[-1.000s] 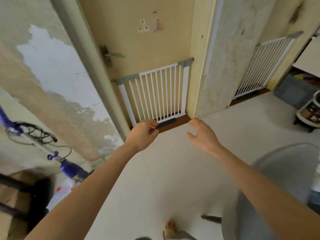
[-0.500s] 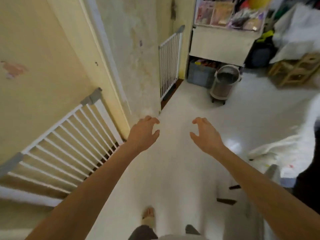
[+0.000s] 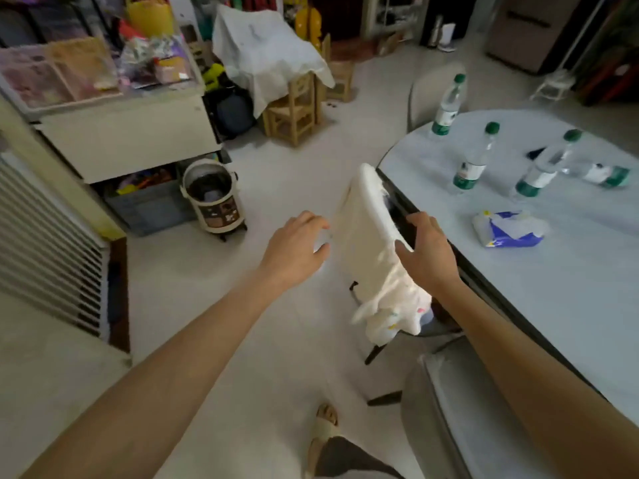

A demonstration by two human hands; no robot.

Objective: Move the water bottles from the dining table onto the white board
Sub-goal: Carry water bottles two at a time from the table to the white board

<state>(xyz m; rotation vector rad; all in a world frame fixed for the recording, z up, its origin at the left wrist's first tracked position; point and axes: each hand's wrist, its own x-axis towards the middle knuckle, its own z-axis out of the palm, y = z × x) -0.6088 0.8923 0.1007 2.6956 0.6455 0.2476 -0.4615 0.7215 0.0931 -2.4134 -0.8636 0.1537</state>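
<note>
- Four water bottles are waiting on the dining table (image 3: 570,305), which is stretching away to the right of both hands; the white board named in the task is not identifiable anywhere in view.
- A cloth-draped chair (image 3: 366,236) is standing between the two hands and just beside the table's near edge, so the person is likely needing to step round it before reaching across.
- Three bottles are standing upright beyond the right hand: the far bottle (image 3: 447,107) near the table's back rim, the middle bottle (image 3: 475,159) and the right bottle (image 3: 546,165) closer in.
- The fallen bottle (image 3: 601,174) is lying on its side farthest to the right, well apart from either hand, and may roll if nudged.
- A blue-and-white packet (image 3: 508,229) is lying on the table just right of the right hand.
- The right hand (image 3: 423,252) is hovering empty, fingers spread and loosely bent; the middle bottle looks the sensible first grasp, taken round the body.
- The left hand (image 3: 294,248) is reaching forward empty, fingers relaxed, holding nothing.
</note>
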